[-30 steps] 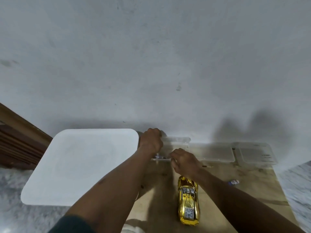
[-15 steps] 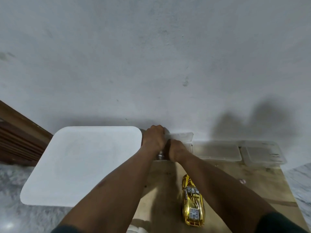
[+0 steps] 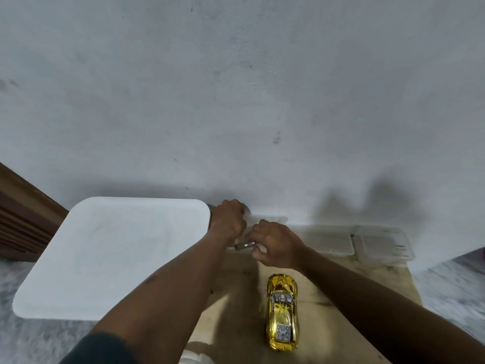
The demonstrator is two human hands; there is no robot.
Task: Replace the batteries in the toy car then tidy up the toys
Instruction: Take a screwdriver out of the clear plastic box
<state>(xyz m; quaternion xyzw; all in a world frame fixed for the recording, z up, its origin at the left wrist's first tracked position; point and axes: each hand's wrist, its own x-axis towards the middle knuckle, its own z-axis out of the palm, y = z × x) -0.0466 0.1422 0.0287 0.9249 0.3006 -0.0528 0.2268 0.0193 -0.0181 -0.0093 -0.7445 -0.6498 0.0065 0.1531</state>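
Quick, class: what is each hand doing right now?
Left hand: closed on the edge of the clear container.
Right hand: closed, pinching a small battery.

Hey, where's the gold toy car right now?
In the head view, the gold toy car sits lower centre-right on the wooden board, just nearer than the right hand, untouched.

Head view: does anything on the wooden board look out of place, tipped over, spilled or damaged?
Nothing stands out. The gold toy car stands upright on its wheels on the wooden board, the clear containers sit in a row by the wall, and nothing is spilled. The right hand pinches a small metallic cylinder.
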